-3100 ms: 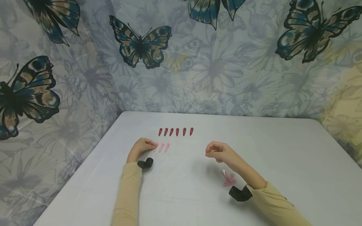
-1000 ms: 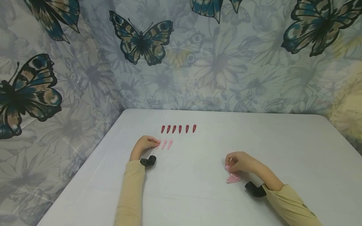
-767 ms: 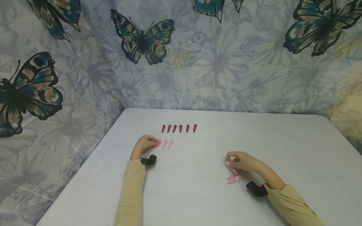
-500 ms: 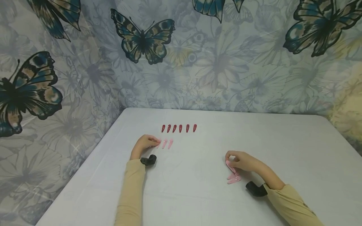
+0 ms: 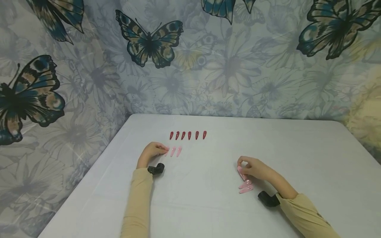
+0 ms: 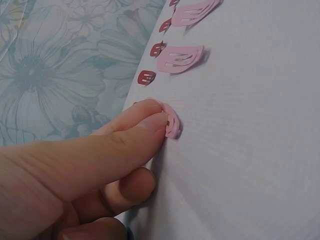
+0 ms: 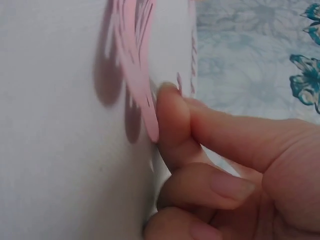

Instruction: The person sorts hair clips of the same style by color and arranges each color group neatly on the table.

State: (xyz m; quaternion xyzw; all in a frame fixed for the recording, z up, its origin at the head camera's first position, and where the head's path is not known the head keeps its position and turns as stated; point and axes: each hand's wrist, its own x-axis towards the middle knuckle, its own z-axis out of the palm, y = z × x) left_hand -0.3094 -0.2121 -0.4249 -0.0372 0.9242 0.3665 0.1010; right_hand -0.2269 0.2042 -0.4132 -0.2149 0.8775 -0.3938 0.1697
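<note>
In the head view, my left hand (image 5: 150, 152) rests at the left end of a short row of pink snap hair clips. Its thumb and forefinger pinch the end clip (image 6: 172, 125), which the fingers partly cover. Two more pink clips, a middle one (image 5: 173, 151) and a right one (image 5: 179, 151), lie beside it. To the right, my right hand (image 5: 255, 168) pinches another pink snap hair clip (image 5: 241, 173) between thumb and forefinger. That clip hangs slanted just above a small pile of pink clips (image 5: 246, 189), seen close up in the right wrist view.
Several red snap hair clips (image 5: 189, 135) lie in an even row behind the pink ones. Everything rests on a white-covered table (image 5: 190, 211). A wall (image 5: 232, 76) with butterflies and flowers stands behind the table. Each wrist carries a black camera mount (image 5: 269, 199).
My right hand has come from the middle of the table to the pile, taken hold of a pink clip and raised it slightly. My left hand stays on its clip.
</note>
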